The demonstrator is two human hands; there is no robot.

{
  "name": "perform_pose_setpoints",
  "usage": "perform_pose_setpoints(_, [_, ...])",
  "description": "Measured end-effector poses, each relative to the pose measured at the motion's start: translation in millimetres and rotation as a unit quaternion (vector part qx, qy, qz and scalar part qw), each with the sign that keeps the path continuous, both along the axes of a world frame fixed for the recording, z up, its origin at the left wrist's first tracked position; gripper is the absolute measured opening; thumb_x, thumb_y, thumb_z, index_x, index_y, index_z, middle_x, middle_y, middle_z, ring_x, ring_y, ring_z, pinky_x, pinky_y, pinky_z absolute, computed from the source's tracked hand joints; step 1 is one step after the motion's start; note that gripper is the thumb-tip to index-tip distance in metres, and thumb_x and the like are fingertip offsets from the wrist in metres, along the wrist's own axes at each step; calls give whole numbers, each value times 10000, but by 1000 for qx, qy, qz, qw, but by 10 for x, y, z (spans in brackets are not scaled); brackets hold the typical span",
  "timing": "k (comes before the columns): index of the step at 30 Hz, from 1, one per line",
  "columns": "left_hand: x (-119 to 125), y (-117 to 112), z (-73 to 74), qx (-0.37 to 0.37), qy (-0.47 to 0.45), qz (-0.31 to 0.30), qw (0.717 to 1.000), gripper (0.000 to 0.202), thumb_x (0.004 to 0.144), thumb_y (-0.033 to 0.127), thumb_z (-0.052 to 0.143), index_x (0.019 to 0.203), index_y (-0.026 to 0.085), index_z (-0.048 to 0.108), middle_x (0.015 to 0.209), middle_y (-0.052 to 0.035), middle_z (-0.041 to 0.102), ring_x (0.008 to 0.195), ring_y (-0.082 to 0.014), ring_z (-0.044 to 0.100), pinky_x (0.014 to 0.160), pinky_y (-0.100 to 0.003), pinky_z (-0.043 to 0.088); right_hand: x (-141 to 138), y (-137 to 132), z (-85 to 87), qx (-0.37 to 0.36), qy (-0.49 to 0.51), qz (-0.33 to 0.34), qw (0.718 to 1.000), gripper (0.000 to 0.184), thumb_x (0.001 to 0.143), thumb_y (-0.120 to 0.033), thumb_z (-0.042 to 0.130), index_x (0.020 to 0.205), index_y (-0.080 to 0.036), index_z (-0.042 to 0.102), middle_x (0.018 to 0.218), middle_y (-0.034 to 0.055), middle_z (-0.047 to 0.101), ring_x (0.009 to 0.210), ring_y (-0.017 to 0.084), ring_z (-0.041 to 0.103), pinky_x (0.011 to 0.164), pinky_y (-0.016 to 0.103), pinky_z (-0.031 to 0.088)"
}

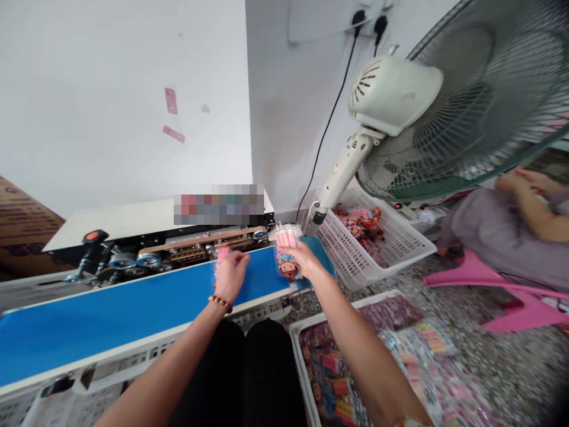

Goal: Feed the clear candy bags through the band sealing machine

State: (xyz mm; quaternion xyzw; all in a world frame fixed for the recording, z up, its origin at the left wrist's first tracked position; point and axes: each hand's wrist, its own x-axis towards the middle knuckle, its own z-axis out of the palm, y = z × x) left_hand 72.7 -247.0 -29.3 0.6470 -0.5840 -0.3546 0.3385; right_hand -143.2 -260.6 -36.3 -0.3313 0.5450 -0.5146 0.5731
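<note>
My right hand (pixel 306 261) grips a small clear plastic packet (pixel 287 240) at the right end of the blue conveyor belt (pixel 133 305). Pink sticks and a cartoon figure show through its front. Over the belt, to the left, my left hand (pixel 231 276) is closed at a second clear packet (pixel 222 254) with pink contents. My fingers and palm cover much of that packet. Just behind it runs the band sealer (pixel 200 246), with its rollers and brown band along the belt's far side.
A standing fan (pixel 395 95) leans in at upper right. Beneath it sits a white basket (pixel 373 270) of red-wrapped pieces. A white crate (pixel 296 332) of filled packets stands by my right knee, with more packets (pixel 444 367) beside it. A person (pixel 498 225) sits near a pink stool (pixel 489 287).
</note>
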Motion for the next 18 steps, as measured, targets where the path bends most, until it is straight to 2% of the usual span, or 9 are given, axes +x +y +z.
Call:
perform_pose_setpoints(2, [-292, -77, 4, 65, 65, -80, 993, 218, 901, 365, 571, 872, 182, 686, 841, -43, 722, 460, -114, 564, 483, -241, 405, 30, 8, 27, -10, 19, -9, 1000, 403, 497, -281, 876, 837, -157, 698, 683, 8, 701, 577, 140, 629, 574, 258, 520])
perform_pose_setpoints(3, [-434, -135, 4, 88, 101, -94, 987, 207, 898, 351, 579, 854, 177, 682, 809, -31, 714, 413, -94, 527, 459, -236, 379, 41, 14, 43, -11, 30, -16, 999, 415, 480, -282, 883, 833, -155, 705, 688, 6, 706, 582, 138, 627, 580, 254, 514])
perform_pose_setpoints(5, [-664, -255, 5, 115, 161, -84, 977, 153, 875, 278, 600, 786, 165, 653, 739, -5, 681, 375, -66, 481, 427, -221, 325, 45, 29, 78, -6, 46, -25, 999, 433, 450, -281, 900, 820, -154, 713, 705, 9, 719, 602, 141, 634, 590, 250, 511])
perform_pose_setpoints(7, [-796, -351, 1, 144, 194, -64, 968, 131, 834, 195, 606, 709, 156, 613, 631, 15, 623, 360, -60, 449, 406, -211, 279, 20, 47, 102, 4, 48, -21, 999, 419, 460, -294, 906, 806, -154, 715, 722, 19, 730, 626, 151, 652, 603, 252, 521])
perform_pose_setpoints(12, [-785, -464, -64, 188, 205, -28, 960, 214, 772, 212, 656, 591, 146, 566, 490, 9, 547, 361, -69, 412, 392, -212, 262, -131, 91, 81, 14, 28, -28, 999, 355, 608, -351, 850, 873, -150, 725, 750, 53, 745, 636, 172, 685, 571, 254, 547])
perform_pose_setpoints(15, [-695, -486, -120, 189, 203, 5, 961, 182, 728, 223, 701, 616, 143, 582, 506, 4, 565, 390, -75, 447, 401, -206, 278, -181, 102, 71, 34, 27, -48, 998, 240, 644, -299, 819, 782, -158, 681, 648, 36, 700, 593, 170, 675, 525, 241, 540])
perform_pose_setpoints(18, [-594, -488, -155, 185, 201, 28, 962, 148, 721, 235, 708, 669, 141, 607, 521, 4, 579, 405, -77, 460, 408, -202, 286, -161, 100, 82, 57, 27, -60, 996, 195, 667, -253, 793, 779, -163, 661, 662, 39, 695, 624, 177, 692, 561, 259, 577])
